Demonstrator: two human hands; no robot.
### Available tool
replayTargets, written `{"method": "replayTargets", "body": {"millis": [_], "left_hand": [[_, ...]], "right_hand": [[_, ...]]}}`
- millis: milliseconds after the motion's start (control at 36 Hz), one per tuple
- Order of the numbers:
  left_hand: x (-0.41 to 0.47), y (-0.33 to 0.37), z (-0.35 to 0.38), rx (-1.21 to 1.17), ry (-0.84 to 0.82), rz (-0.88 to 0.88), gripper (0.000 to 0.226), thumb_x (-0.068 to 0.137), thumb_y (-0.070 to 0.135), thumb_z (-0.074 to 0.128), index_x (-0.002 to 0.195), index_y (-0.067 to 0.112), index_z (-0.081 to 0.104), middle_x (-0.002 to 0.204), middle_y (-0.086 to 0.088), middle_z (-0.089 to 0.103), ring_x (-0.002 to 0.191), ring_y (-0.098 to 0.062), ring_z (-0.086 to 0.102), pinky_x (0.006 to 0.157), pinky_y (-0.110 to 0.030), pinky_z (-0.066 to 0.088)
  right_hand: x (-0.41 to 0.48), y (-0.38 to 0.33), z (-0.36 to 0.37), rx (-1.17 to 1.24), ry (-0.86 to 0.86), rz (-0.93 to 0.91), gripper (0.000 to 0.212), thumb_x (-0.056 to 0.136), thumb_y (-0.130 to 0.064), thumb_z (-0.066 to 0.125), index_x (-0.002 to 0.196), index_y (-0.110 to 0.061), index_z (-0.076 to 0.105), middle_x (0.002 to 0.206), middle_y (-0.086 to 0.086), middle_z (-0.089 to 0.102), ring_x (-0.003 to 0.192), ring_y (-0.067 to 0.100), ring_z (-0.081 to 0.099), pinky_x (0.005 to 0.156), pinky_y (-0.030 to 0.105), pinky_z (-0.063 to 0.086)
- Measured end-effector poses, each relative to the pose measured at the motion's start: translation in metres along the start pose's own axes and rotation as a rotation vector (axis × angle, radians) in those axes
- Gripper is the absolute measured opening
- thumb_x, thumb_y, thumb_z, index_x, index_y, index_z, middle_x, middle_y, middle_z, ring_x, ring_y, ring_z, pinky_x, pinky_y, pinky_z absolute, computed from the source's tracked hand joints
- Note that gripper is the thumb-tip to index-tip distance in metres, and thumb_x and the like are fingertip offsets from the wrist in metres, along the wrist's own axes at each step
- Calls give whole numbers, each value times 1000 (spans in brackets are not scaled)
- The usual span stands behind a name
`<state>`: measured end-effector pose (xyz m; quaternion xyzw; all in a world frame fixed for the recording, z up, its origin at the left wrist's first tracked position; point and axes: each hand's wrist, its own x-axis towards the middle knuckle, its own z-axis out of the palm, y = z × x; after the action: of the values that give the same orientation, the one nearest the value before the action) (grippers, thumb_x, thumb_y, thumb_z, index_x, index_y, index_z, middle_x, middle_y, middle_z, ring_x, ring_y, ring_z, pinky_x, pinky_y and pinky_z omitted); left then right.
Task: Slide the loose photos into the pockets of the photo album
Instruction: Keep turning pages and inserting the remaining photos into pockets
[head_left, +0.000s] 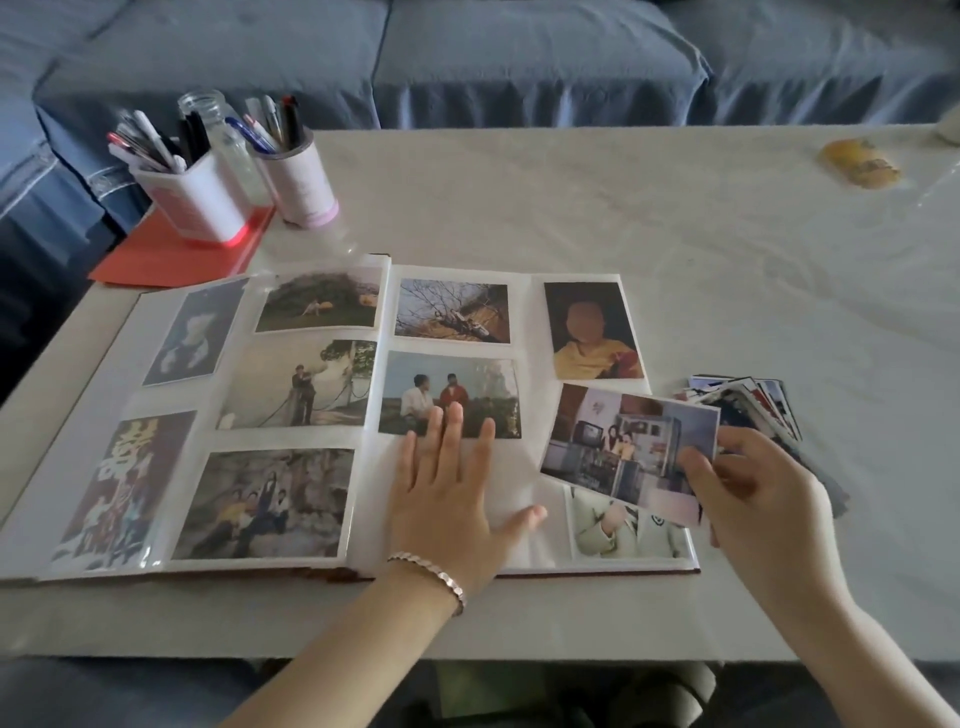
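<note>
The photo album (535, 322) lies open on the table, most of its pockets filled with photos. My left hand (451, 499) rests flat, fingers spread, on the bare lower pocket of the right page. My right hand (753, 493) pinches a loose photo (618, 447) of an indoor scene by its right edge, holding it tilted over the right page's right column. A stack of loose photos (753, 402) sits on the table just right of the album, partly hidden by my right hand.
Two pen holders (208, 192) (301, 176) and a glass jar (208, 111) stand at the back left on a red folder (171, 254). A yellow object (860, 162) lies at the far right. A blue sofa (519, 57) runs behind the table (623, 208).
</note>
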<state>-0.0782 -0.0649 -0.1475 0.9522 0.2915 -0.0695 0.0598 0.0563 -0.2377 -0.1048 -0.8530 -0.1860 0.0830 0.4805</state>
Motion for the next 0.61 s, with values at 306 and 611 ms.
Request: {"method": "replayTargets", "body": {"millis": [306, 611], "left_hand": [[-2, -6, 18, -26, 135, 68, 64, 95, 53, 12, 138, 16, 41, 142, -21, 41, 133, -35, 37, 105, -49, 18], [-1, -5, 20, -2, 212, 74, 56, 94, 47, 22, 136, 16, 43, 142, -20, 41, 133, -34, 37, 105, -47, 18]], "right_hand": [[-16, 11, 5, -133, 69, -199, 16, 80, -6, 68, 97, -7, 65, 69, -30, 55, 71, -6, 62, 49, 17, 50], [-32, 15, 14, -195, 54, -355, 9, 76, -7, 68, 84, -4, 65, 69, -4, 66, 66, -25, 52, 46, -2, 38]]}}
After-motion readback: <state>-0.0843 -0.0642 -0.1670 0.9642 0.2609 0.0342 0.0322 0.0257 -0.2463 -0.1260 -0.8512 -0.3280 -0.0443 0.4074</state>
